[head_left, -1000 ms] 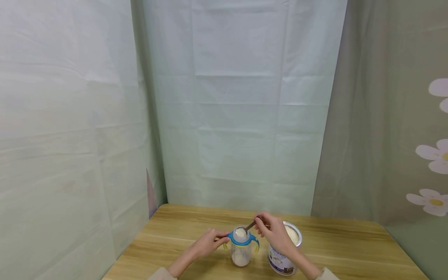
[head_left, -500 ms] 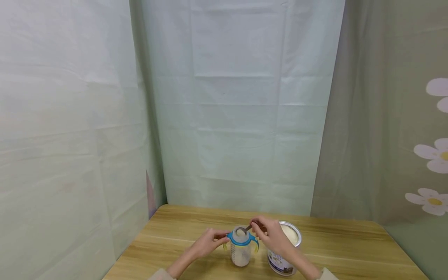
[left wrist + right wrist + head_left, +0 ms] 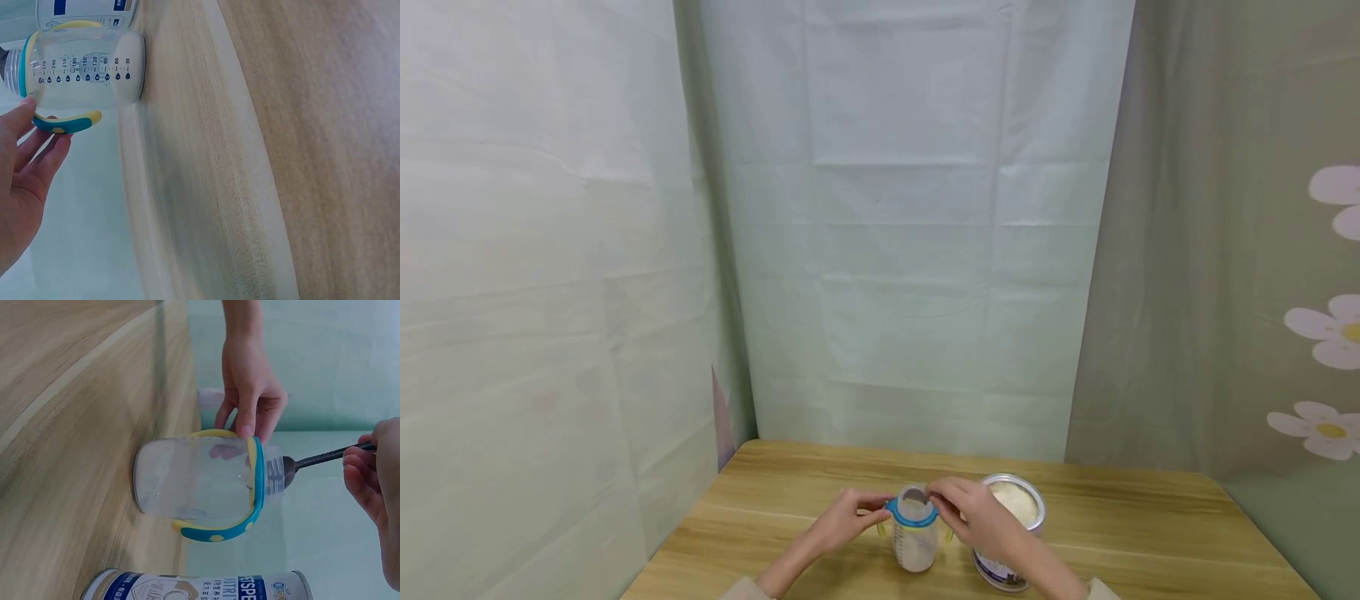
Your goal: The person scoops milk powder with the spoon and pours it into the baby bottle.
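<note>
A clear baby bottle (image 3: pixel 916 546) with a blue-and-yellow two-handled ring stands upright on the table. Pale powder (image 3: pixel 129 67) lies at its bottom, beside printed measure marks. My left hand (image 3: pixel 844 523) pinches the ring's left handle (image 3: pixel 65 125) between thumb and fingers. From the right, my right hand (image 3: pixel 973 515) grips a dark metal spoon (image 3: pixel 325 457) near the end of its handle. The spoon's bowl sits tilted in the bottle's open mouth (image 3: pixel 273 475). Just right of the bottle is an open can (image 3: pixel 1036 527) of pale powder, partly covered by my right forearm in the head view.
The wooden table (image 3: pixel 1120 533) reaches back to a pale hanging cloth (image 3: pixel 910 333). More cloth hangs at the left, and a flower-printed curtain (image 3: pixel 1210 250) at the right. The printed can (image 3: pixel 206 587) stands close beside the bottle.
My right hand has moved left and tipped the spoon over the bottle's mouth. The heaped powder on the spoon no longer shows. My left hand has stayed at the handle.
</note>
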Action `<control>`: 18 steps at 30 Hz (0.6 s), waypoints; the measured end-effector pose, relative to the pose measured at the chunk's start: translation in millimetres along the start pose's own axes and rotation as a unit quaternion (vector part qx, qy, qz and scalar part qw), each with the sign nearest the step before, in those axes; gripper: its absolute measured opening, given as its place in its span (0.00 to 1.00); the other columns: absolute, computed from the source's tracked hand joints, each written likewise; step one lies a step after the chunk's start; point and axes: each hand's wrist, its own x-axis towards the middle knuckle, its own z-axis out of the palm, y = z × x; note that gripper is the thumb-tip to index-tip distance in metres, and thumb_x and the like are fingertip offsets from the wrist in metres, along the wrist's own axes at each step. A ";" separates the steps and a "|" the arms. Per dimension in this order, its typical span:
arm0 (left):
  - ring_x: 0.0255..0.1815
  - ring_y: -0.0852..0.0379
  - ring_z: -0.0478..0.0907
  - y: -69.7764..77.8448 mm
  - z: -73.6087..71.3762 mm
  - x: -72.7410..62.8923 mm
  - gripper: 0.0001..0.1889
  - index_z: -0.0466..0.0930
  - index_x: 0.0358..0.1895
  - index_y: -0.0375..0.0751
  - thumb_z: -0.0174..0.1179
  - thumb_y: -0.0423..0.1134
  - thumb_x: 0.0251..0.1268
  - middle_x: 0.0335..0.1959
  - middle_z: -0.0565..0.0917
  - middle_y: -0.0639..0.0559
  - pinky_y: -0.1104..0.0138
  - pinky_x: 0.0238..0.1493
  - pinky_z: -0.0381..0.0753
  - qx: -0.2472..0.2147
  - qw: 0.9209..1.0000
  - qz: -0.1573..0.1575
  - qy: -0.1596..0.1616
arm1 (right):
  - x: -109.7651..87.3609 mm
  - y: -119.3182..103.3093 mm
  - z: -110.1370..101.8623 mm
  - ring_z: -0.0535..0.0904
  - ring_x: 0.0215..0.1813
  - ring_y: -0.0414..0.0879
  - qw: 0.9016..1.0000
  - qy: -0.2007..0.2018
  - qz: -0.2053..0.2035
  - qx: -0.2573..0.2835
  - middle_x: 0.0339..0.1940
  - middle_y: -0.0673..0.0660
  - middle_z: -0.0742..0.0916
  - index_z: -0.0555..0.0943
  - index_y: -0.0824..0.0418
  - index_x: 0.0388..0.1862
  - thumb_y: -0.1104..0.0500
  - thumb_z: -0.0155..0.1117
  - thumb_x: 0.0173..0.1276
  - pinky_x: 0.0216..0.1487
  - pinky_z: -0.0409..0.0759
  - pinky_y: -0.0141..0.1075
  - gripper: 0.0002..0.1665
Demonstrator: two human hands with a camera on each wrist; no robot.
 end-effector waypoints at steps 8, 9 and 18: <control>0.48 0.53 0.84 -0.3 1.7 0.2 0.19 0.82 0.54 0.35 0.61 0.43 0.66 0.52 0.85 0.41 0.64 0.45 0.84 -0.003 1.000 0.004 0.010 | -3.6 -2.6 -5.2 0.76 0.28 0.30 0.999 -0.004 -0.008 -0.046 0.32 0.51 0.84 0.82 0.63 0.43 0.69 0.64 0.64 0.31 0.71 0.13 0.08; 0.48 0.53 0.84 0.0 1.9 0.4 0.19 0.82 0.54 0.35 0.61 0.43 0.66 0.51 0.85 0.41 0.64 0.45 0.84 -0.004 1.000 0.004 0.011 | -4.3 -2.5 -5.9 0.76 0.28 0.31 0.999 -0.002 -0.002 -0.040 0.32 0.52 0.85 0.82 0.64 0.43 0.69 0.64 0.65 0.31 0.71 0.13 0.08; 0.49 0.51 0.85 0.4 3.5 1.5 0.18 0.82 0.53 0.33 0.60 0.43 0.67 0.50 0.85 0.39 0.65 0.45 0.84 -0.002 1.000 0.011 0.024 | -6.4 1.4 -9.5 0.76 0.29 0.30 0.999 0.031 0.037 -0.018 0.34 0.55 0.87 0.81 0.64 0.43 0.72 0.61 0.65 0.30 0.71 0.15 0.09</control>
